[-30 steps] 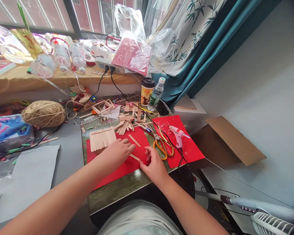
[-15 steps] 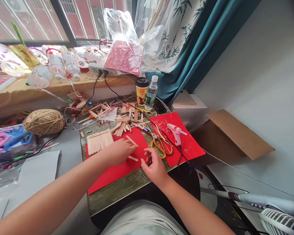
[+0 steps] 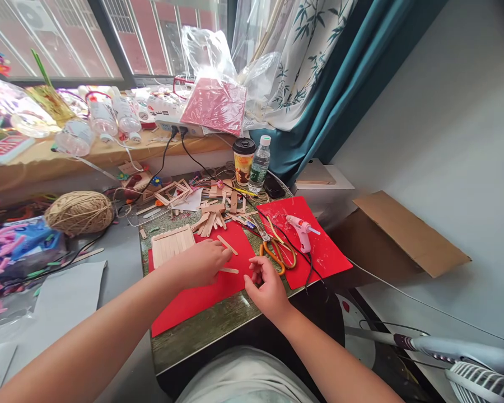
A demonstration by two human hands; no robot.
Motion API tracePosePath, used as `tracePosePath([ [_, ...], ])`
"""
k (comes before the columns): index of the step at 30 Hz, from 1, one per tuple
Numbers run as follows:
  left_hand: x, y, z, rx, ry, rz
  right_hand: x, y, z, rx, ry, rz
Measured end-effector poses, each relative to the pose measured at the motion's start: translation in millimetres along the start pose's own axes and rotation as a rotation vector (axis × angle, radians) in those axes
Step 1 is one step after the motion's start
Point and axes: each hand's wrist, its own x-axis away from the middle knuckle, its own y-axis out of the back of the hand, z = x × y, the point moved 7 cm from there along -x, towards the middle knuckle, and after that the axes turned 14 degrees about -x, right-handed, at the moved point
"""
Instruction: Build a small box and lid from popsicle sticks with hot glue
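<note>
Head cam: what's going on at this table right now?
A person works with craft sticks over a red sheet. The left hand rests on the sheet, fingertips at a short stick; another stick lies just beyond. The right hand hovers beside it, fingers loosely curled, holding nothing that shows. A glued stick panel sits left of the hands; scissors and a glue gun lie to the right.

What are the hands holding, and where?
Nothing is clearly held. The left hand rests on the red sheet, fingertips by a short wooden stick; the right hand looks empty.
</note>
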Motion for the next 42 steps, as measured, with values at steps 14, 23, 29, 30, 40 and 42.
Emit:
tracePosePath([
  [14,29,78.3,-3,0.281,0.102,-0.235,-10,-41,48,-0.492,0.065,0.012],
  [23,36,81.0,1,0.352,0.139,-0.268,-19,-48,53,-0.574,0.081,-0.007],
  [29,41,85.5,1,0.370,0.133,-0.307,-23,-51,53,-0.567,0.035,-0.011],
  [30,45,88.4,3,0.369,0.136,-0.335,-24,-50,53,-0.563,0.032,-0.021],
  [40,151,-13.9,16,1.591,0.906,-0.863,-46,-11,47,-0.511,0.015,-0.175],
  [42,140,-56.6,-14,2.046,1.051,-0.773,-55,-10,55,-0.455,0.040,-0.144],
])
